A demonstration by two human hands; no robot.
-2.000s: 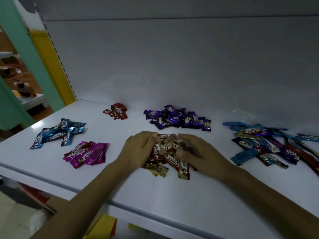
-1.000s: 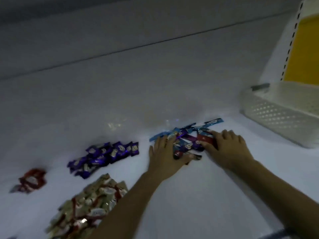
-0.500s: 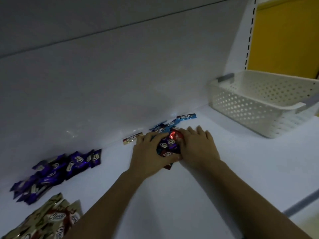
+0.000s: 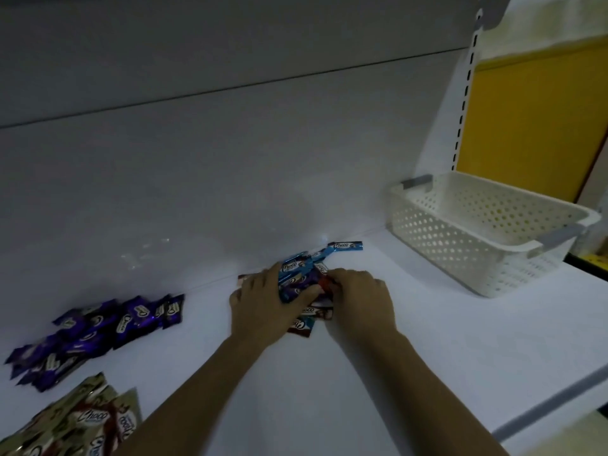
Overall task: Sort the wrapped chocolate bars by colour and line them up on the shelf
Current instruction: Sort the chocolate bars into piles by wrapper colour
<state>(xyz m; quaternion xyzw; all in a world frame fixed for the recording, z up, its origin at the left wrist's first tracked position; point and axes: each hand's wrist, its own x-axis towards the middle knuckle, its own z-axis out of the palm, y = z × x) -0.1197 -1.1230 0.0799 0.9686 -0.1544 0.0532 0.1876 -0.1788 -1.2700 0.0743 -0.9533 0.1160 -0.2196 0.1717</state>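
The mixed pile lies on the shelf by the back wall, between the purple pile and the basket. The left hand presses it with fairly straight fingers. The right hand curls its fingers on a red bar at the pile's edge. The bars look light, their foil slick — likely to slide — so pinch one across its middle, not its crimped ends.
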